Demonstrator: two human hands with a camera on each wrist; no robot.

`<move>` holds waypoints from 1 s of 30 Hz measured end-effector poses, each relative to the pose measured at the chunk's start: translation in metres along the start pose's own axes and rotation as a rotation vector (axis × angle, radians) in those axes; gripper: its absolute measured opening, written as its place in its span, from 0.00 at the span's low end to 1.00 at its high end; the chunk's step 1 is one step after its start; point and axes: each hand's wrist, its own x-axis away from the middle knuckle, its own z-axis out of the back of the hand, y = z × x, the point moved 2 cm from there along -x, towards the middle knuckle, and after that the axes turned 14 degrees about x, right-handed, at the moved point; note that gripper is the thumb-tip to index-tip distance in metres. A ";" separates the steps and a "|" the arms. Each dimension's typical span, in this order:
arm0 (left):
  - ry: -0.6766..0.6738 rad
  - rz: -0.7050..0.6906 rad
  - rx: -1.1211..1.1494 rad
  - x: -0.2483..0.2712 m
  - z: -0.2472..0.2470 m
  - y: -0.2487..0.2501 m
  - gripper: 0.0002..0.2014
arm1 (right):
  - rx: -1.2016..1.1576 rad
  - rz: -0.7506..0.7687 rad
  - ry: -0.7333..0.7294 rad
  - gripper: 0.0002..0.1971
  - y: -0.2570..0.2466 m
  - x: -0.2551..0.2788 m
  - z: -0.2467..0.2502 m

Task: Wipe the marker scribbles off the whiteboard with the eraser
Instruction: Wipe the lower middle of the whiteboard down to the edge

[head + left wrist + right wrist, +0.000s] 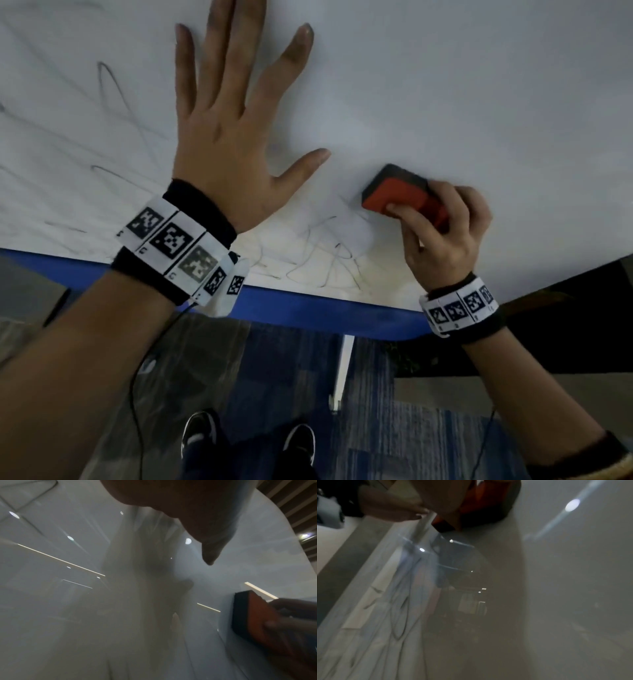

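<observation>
Two hands are seen against the whiteboard [445,85] in the head view. The left hand [226,137] is laid flat on the glossy white surface with fingers straight and spread, holding nothing. The eraser [400,195], a rounded block with a red plastic back and a dark felt face, is gripped by the right hand [445,236], thumb on its near side and fingers curled over its far side. It is pressed to the board right of the left thumb, its long axis slanted from far left to near right. Thin dark scribbles [329,253] are shown just near and left of it, and fainter loops [113,89] lie at the far left. The blue lower frame [325,308], grey-blue carpet and dark shoes [200,431] are shown only there. Reflected ceiling lights on the board are given only by the wrist views; the felt's thickness [240,614] is clearest from the left wrist.
</observation>
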 end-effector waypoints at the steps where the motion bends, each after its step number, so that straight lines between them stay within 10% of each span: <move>1: 0.026 0.023 0.012 0.000 -0.003 0.002 0.42 | -0.007 0.048 0.006 0.17 0.001 0.006 -0.004; 5: 0.101 0.119 0.055 -0.001 -0.018 0.015 0.44 | -0.105 0.399 -0.154 0.15 -0.011 0.076 -0.031; 11: 0.134 0.126 0.090 -0.001 -0.023 0.020 0.44 | 0.107 1.154 -0.771 0.18 -0.018 0.228 -0.070; 13: 0.131 0.125 0.097 0.001 -0.021 0.021 0.44 | 0.027 1.118 -0.904 0.27 -0.019 0.227 -0.073; 17: 0.136 0.132 0.092 0.001 -0.023 0.021 0.45 | -0.160 0.696 -0.445 0.10 -0.035 0.121 -0.042; 21: 0.174 0.153 0.129 0.001 -0.030 0.022 0.45 | -0.190 0.449 -0.255 0.18 -0.027 0.068 -0.038; 26: 0.194 0.130 0.133 0.003 -0.030 0.022 0.44 | -0.012 0.947 -0.537 0.21 -0.034 0.178 -0.069; 30: 0.181 0.156 0.185 0.000 -0.031 0.025 0.38 | 0.002 1.006 -0.615 0.16 -0.038 0.178 -0.068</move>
